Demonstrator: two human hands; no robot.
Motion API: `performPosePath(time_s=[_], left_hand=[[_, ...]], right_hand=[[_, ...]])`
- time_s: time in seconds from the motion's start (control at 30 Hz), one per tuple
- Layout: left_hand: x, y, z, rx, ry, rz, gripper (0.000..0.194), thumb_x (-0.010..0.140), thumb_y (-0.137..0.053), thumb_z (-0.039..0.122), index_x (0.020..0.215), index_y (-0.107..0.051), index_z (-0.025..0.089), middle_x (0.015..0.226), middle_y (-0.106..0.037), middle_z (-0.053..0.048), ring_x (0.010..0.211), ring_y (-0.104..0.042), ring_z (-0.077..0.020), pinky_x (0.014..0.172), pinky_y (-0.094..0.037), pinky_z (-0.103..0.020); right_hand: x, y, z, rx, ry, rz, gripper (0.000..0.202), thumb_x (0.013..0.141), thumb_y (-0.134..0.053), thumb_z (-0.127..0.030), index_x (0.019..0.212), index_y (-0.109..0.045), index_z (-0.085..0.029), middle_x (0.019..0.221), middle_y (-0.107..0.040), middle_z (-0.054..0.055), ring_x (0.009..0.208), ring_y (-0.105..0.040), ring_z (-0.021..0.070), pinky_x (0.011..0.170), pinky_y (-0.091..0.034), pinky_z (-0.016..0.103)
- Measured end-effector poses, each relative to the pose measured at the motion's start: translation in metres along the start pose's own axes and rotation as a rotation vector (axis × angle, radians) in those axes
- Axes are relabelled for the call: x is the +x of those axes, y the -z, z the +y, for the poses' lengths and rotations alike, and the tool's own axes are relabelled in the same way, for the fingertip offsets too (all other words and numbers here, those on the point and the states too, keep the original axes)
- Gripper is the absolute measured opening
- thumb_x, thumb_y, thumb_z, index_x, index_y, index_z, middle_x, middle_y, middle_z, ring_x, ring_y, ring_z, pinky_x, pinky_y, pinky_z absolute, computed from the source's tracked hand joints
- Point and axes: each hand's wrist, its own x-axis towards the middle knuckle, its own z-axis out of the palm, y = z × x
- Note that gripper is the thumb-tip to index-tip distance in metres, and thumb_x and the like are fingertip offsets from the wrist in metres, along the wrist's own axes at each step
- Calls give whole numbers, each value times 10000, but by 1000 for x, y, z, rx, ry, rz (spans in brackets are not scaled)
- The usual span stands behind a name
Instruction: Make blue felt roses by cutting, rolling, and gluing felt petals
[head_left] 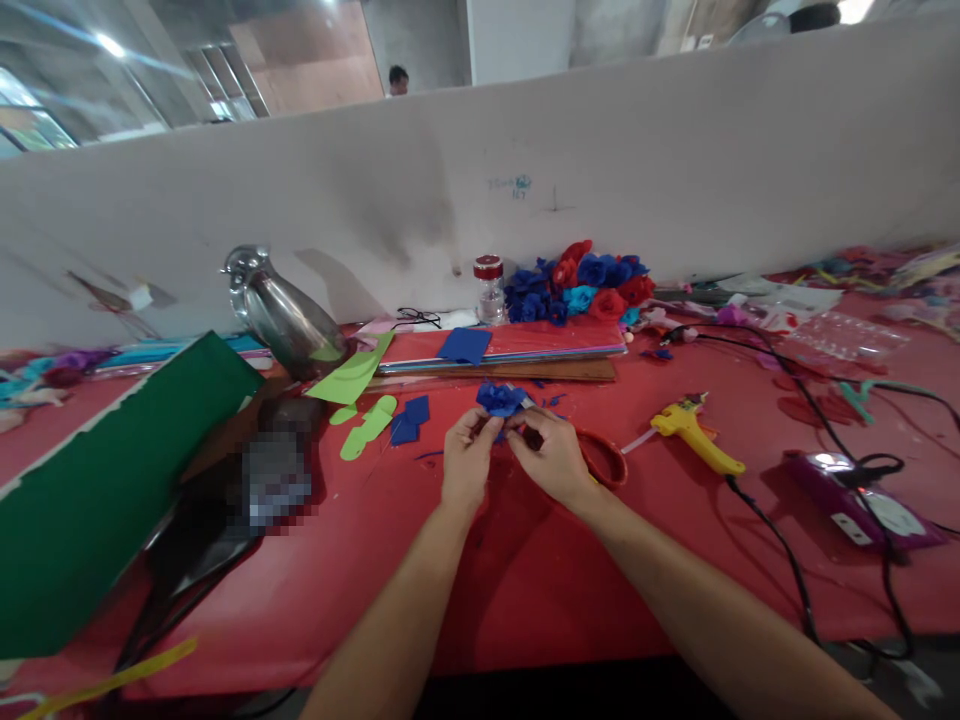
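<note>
In front of you a white wall (337,190) runs across behind the red bench (360,610). A green box (112,480) slants along your left, and the steel flask (289,315) leans between it and the wall. Straight ahead, beyond your hands, lies a stack of sheets (540,345), with a heap of red and blue flowers (577,290) behind it, against the wall. Off to your right sits a purple box (870,510) with cords about it.

Your left grip (470,450) and right grip (547,445) meet near the middle of the bench, well short of the stack. Each is pinched nearly closed, thumb against fingers, and together they have hold of one blue flower. The yellow glue gun (697,435) lies to the right of your right grip, well apart from it. A red loop (606,458), perhaps a scissors handle, is just beside your right wrist and partly hidden by it. The jar (490,290) stands left of the heap.

Green pieces (367,428) lie to the left of your left grip. The blue flower (501,400) sits at the far end of both grips, its petals showing above your fingertips, its base hidden between them. Blue squares (410,420) rest between the green pieces and your left grip. Blue scraps (555,401) lie just past your right fingers.
</note>
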Motion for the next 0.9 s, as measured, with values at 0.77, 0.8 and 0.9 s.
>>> performPosePath(time_s=[0.77,0.8,0.9], left_hand=[[4,7,-1,88,-102,-132,32,650,-693,179,673,-705,198,697,-651,-16,724,-556,-168,770,-467,-301],[4,6,0,48,-76,-149,29,653,-712,216,663,-698,193,678,-647,-11,697,-553,-161,758,-472,-300],[2,2,3,-30,-51,-176,118,665,-748,280,644,-682,185,658,-642,-2,658,-545,-143,735,-474,-289]], right_hand=[[11,13,-18,712,-448,4,354,610,-763,-502,595,-584,-196,557,-506,-38,523,-405,94,498,-299,234],[11,13,-19,731,-461,2,360,603,-767,-504,595,-582,-196,556,-506,-39,520,-404,92,496,-297,234],[10,12,-21,769,-475,-3,356,597,-778,-496,602,-589,-194,548,-505,-44,505,-398,87,494,-290,235]])
